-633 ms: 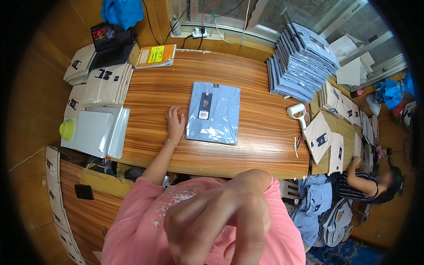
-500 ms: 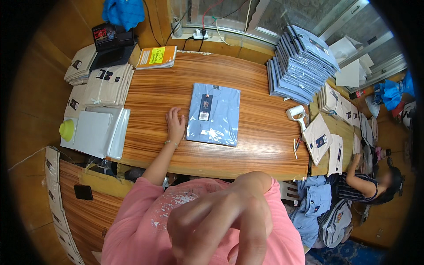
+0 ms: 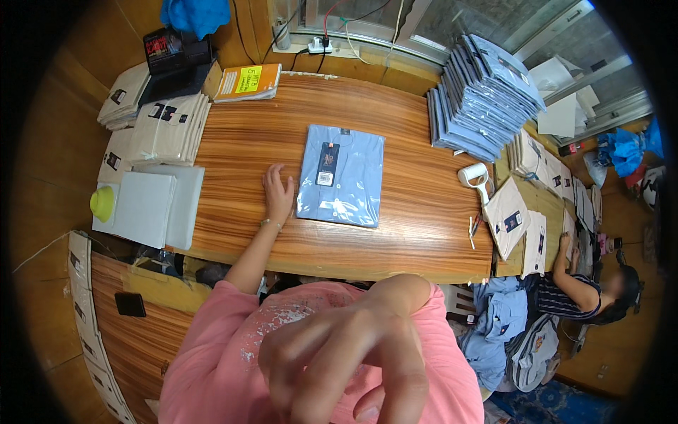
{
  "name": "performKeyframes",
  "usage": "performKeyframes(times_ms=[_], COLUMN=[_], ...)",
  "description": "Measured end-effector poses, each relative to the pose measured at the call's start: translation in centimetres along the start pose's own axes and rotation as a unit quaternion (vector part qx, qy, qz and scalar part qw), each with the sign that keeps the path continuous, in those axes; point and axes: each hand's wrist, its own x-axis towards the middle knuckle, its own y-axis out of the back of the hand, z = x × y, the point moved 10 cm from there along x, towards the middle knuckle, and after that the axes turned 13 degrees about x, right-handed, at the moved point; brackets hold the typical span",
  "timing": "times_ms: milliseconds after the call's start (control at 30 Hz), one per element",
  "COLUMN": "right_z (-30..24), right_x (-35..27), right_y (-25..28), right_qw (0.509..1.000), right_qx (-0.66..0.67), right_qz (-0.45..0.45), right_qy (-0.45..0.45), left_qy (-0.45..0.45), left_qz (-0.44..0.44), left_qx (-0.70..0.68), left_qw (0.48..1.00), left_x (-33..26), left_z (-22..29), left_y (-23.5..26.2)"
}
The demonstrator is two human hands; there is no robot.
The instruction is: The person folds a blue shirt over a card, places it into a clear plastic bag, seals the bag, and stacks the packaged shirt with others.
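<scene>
A folded light-blue shirt [image 3: 357,166] lies flat on the wooden table in a clear plastic bag. Its dark hang tag [image 3: 327,164] shows through the plastic. Just left of the bag, my left hand [image 3: 279,194] rests on the tabletop with its fingers apart, not touching the shirt. Close to the camera and in front of my pink top is my right hand [image 3: 346,353], raised, its fingers bent and spread. No object shows in it, though some fingertips run past the lower edge of the view.
A tall stack of bagged blue shirts [image 3: 480,99] stands at the back right, near a white lint roller [image 3: 473,175] and beige garments [image 3: 507,219]. At left are beige garment piles [image 3: 169,127], a laptop [image 3: 176,63], and an orange notebook [image 3: 247,83]. Another person [image 3: 579,293] works at far right.
The whole view has shifted slightly, so the table sits a little higher. My right hand has moved slightly left and down in the picture. My left hand and the bagged shirt keep their places.
</scene>
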Motion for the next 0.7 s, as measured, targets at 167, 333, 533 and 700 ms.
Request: performKeyframes(times_ms=[167, 333, 533, 700], right_z=[-0.8, -1.4, -2.7, -4.1], right_x=[-0.1, -0.7, -0.9, -2.5], right_y=[0.4, 1.3, 2.8, 11.9], right_qw=[0.997, 0.996, 0.998, 0.971], right_qx=[-0.045, -0.058, -0.057, -0.206], right_qz=[-0.020, -0.035, -0.019, 0.041], right_qy=[0.056, 0.056, 0.033, -0.112], left_qy=[0.006, 0.018, 0.052, 0.191], left_qz=[-0.006, -0.022, -0.025, 0.075], left_qx=[0.006, 0.004, -0.037, -0.215], left_qw=[1.000, 1.000, 0.998, 0.955], left_x=[0.0, -0.1, 0.1, 0.9], left_z=[-0.2, -0.4, -0.3, -3.9], left_y=[0.0, -0.1, -0.8, 0.3])
